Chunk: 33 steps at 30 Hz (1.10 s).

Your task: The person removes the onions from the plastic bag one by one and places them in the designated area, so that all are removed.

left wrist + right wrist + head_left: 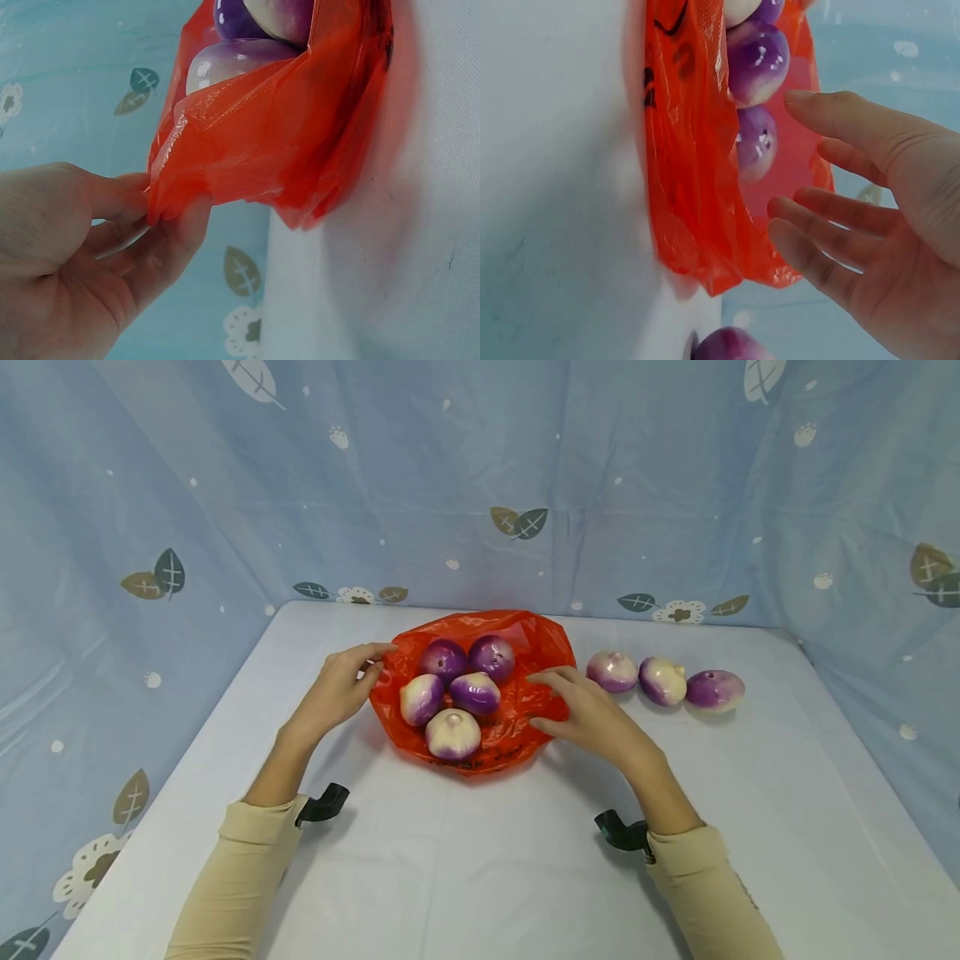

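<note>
A red plastic bag [517, 727] lies spread open on the table with several shiny purple-and-white onions [453, 734] inside it. My left hand [341, 689] pinches the bag's left edge between thumb and fingers, and the left wrist view shows the film [240, 142] between them. At the bag's right side is my right hand [592, 714], its fingers spread and relaxed over the rim. Nothing is held in it, and in the right wrist view its fingertips [799, 97] point toward the onions [757, 64] in the bag.
Right of the bag, three more onions [663, 682] sit in a row on the white table [450, 860]. A blue leaf-patterned cloth [450, 468] hangs behind and at both sides. Each wrist carries a black camera mount [324, 803].
</note>
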Available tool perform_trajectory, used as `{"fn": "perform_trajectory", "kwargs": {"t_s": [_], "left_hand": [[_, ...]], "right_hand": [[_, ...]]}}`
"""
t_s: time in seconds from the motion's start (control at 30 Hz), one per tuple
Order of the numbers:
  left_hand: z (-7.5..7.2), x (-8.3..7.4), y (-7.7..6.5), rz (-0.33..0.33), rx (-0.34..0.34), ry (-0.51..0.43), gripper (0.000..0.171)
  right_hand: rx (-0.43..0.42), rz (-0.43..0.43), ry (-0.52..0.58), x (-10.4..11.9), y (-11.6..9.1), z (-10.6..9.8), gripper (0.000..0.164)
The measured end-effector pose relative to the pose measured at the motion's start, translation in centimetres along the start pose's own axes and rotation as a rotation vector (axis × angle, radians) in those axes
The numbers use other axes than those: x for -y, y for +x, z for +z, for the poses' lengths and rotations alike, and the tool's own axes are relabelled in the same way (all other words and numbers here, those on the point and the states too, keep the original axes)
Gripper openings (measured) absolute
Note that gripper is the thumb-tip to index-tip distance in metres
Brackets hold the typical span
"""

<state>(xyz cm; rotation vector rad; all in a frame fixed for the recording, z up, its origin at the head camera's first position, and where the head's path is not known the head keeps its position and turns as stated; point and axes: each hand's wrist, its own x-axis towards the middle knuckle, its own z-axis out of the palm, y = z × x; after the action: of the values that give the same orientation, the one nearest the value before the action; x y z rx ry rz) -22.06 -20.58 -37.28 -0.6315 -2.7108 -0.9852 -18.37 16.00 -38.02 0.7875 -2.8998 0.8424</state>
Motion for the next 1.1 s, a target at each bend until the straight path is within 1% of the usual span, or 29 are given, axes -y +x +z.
{"fn": "perform_trajectory", "kwargs": {"t_s": [0.2,0.37,0.47,0.67,0.87,1.1], "left_hand": [[0.0,-0.1,0.1,-0.014,0.007,-0.012,0.037],[-0.1,-0.1,0.1,-0.01,0.009,-0.019,0.037],[0.0,-0.1,0.1,-0.011,0.006,-0.01,0.037],[-0.1,-0.1,0.1,-0.005,0.005,0.001,0.036],[-0.1,0.0,0.0,0.002,0.006,-0.002,0.036],[-0.2,-0.1,-0.2,-0.003,0.007,-0.001,0.035]], "right_hand": [[0.033,0.012,0.014,0.5,0.7,0.3,0.06],[0.025,-0.011,0.02,0.8,1.3,0.7,0.06],[0.035,-0.02,0.046,1.1,1.7,0.9,0.061],[0.069,0.002,0.082,1.7,2.3,1.4,0.064],[0.081,-0.001,0.086,2.0,2.9,1.9,0.066],[0.08,0.004,0.063,2.1,3.7,2.7,0.067]]}}
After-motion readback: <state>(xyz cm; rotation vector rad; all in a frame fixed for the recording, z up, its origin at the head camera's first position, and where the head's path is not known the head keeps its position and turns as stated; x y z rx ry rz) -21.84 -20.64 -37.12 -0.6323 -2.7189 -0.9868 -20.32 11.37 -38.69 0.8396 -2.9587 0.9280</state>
